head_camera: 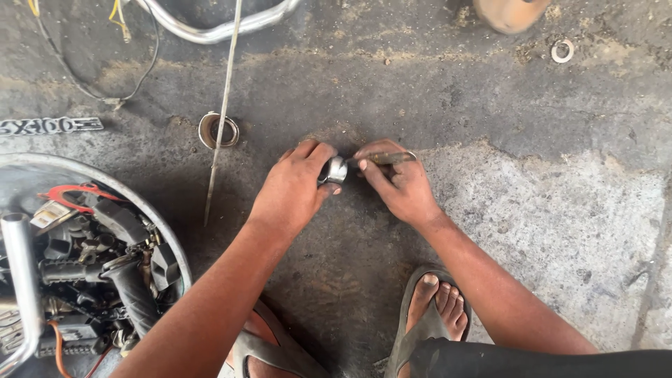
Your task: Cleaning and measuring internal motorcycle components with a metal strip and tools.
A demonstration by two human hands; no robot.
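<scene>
My left hand [292, 187] grips a small shiny round metal part [335, 170] low over the oily concrete floor. My right hand [395, 183] is closed on a thin metal tool [387, 159] whose tip points into that part. Both hands meet at the middle of the view, fingertips almost touching. My forearms run down to the bottom edge, and my two feet in sandals [428, 318] sit below them.
A round metal basin [143, 206] full of black handlebar grips, wires and small parts sits at the lower left. A long thin rod [222, 112] lies across a metal ring [218, 130] on the floor. A chrome bent tube [217, 28] and a washer [561, 50] lie at the top.
</scene>
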